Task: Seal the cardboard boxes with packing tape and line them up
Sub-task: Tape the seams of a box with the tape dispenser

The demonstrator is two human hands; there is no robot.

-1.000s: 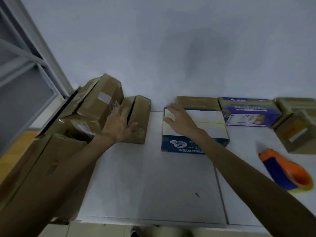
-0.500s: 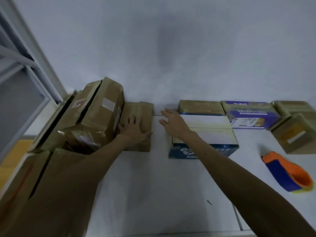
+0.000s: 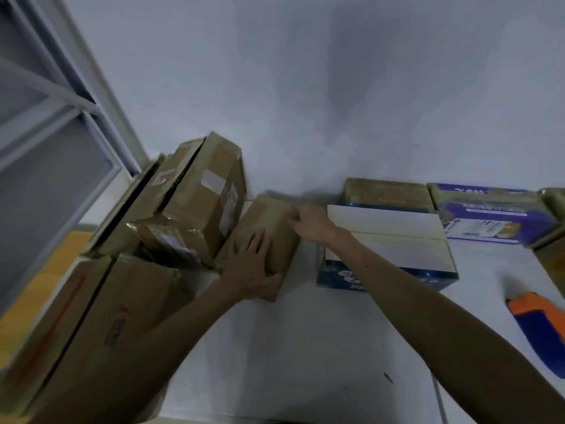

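resting on a white table (image 3: 305,347) against a pale wall (image 3: 336,87), the small brown box (image 3: 269,221) sits between a pile of cartons (image 3: 195,209) and a blue-and-white box (image 3: 388,240). the left hand (image 3: 253,267) grips its near end, the right hand (image 3: 308,223) holds its far corner. a window frame (image 3: 76,102) stands left; an orange-and-blue tape dispenser (image 3: 538,325) lies right.

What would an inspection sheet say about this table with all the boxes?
Surface: white table, with one small dark mark near the front.
Job's things: small brown box in both hands; blue-and-white box, brown-topped box and purple box near the wall; orange-and-blue tape dispenser at right.
Clutter: pile of brown boxes leaning at left.
Hands: left hand lies on the small box, thumb round its near end; right hand grips its far corner.
Cables: nothing seen.
Surroundings: pale wall; window frame at left.
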